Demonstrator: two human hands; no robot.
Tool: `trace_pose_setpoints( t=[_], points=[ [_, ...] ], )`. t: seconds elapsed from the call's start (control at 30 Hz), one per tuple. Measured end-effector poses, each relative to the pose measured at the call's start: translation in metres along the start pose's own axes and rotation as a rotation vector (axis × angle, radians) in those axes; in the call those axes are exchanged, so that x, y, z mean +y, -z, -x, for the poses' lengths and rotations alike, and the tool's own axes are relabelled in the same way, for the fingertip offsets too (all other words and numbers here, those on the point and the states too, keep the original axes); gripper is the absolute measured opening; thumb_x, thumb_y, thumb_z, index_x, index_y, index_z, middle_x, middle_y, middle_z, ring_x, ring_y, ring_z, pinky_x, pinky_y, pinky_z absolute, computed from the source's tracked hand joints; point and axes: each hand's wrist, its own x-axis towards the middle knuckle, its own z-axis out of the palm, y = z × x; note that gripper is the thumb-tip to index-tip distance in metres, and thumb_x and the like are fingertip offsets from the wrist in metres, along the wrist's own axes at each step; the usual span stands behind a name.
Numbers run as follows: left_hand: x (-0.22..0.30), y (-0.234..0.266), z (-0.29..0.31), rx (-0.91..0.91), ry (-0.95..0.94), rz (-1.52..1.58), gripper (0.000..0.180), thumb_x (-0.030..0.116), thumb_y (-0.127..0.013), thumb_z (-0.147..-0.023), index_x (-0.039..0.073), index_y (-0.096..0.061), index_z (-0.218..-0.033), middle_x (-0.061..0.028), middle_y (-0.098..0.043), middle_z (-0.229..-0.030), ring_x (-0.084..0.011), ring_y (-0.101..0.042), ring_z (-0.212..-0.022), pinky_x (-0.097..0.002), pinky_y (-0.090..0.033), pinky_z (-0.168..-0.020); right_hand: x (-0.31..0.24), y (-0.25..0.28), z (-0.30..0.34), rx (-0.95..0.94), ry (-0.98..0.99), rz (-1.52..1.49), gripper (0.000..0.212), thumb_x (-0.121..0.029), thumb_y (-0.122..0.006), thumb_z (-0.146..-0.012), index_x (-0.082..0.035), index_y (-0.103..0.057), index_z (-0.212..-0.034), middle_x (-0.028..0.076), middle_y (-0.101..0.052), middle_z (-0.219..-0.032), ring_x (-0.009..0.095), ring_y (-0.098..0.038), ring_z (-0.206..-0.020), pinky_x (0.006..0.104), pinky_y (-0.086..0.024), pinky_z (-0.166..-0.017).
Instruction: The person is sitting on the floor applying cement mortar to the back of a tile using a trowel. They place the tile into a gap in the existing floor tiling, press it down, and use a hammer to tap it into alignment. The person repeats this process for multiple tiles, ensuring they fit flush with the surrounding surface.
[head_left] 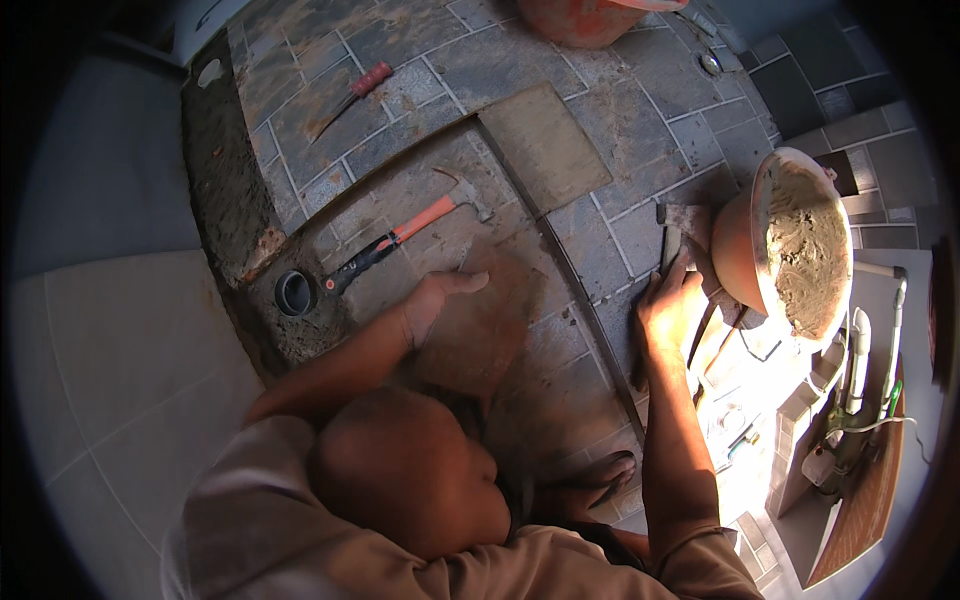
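My left hand (436, 303) is closed on the edge of a square brownish tile (485, 335), its thumb lying over the near face. The tile is tilted in front of my body, above the floor. To the right, my right hand (672, 308) wraps round the pale handle of a flat-headed tool (672, 246), whose head lies beside the mortar bowl. The bowl (738, 245), reddish outside and tilted, is filled with grey wet mortar (805, 250). Beyond my left hand, a claw hammer (405, 232) with an orange and black handle rests on the floor.
A dark round pipe opening (294, 293) sits near a rough mortar strip (225, 190) along the left wall. A loose square tile (545, 148) lies ahead, near a red-handled pointed tool (350, 98) and an orange bucket (580, 22). A wooden panel (868, 490) stands at right.
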Motion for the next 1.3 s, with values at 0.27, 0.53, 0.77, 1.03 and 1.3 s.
trace_pose_setpoints(
  t=[0.27,0.53,0.77,1.03,1.3],
  points=[
    [0.007,0.010,-0.016,0.313,-0.119,-0.261,0.047,0.015,-0.072,-0.098,-0.001,-0.060,-0.141,-0.0192,-0.068,-0.133,-0.0364,-0.067,-0.122,-0.0542,-0.053,-0.107,-0.001,0.001,-0.001,-0.054,-0.095,-0.059,0.063,-0.019,-0.065,-0.101,-0.004,-0.044,-0.158,0.032,-0.049,-0.125,0.047,-0.058,-0.115,0.0539,-0.048,-0.097],
    [-0.057,0.060,-0.062,0.472,-0.122,-0.373,0.039,0.006,-0.077,-0.095,0.002,-0.066,-0.132,-0.0155,-0.069,-0.129,-0.0335,-0.067,-0.119,-0.0535,-0.054,-0.103,-0.002,0.016,0.004,0.034,-0.008,-0.300,0.050,-0.019,-0.061,-0.103,0.001,-0.050,-0.148,0.028,-0.060,-0.109,0.043,-0.065,-0.105,0.0528,-0.052,-0.094],
    [-0.091,0.082,-0.090,0.474,-0.204,-0.554,0.043,0.017,-0.078,-0.096,0.001,-0.066,-0.133,-0.0158,-0.069,-0.129,-0.0327,-0.067,-0.117,-0.0540,-0.056,-0.096,-0.092,0.048,0.034,-0.361,-0.355,-1.180,0.022,-0.022,-0.052,-0.110,-0.001,-0.053,-0.104,0.009,-0.059,-0.074,0.019,-0.058,-0.053,0.0349,-0.048,-0.045],
    [-0.008,0.030,-0.062,0.597,0.401,-1.239,0.049,0.039,-0.070,-0.100,0.000,-0.066,-0.129,-0.0203,-0.073,-0.114,-0.0333,-0.072,-0.109,-0.0534,-0.058,-0.095,-0.087,0.042,0.013,-0.269,-0.147,-0.974,0.025,-0.026,-0.060,-0.110,-0.002,-0.058,-0.101,0.008,-0.062,-0.078,0.015,-0.059,-0.060,0.0323,-0.048,-0.054],
    [0.061,0.039,-0.048,1.288,-1.092,-1.969,0.032,0.020,-0.070,-0.095,-0.002,-0.061,-0.116,-0.0262,-0.061,-0.117,-0.0428,-0.059,-0.115,-0.0507,-0.047,-0.097,-0.058,0.044,0.020,-0.131,0.058,-0.656,0.041,-0.027,-0.063,-0.106,0.001,-0.058,-0.137,0.029,-0.073,-0.109,0.046,-0.071,-0.102,0.0479,-0.054,-0.090]
  ],
)
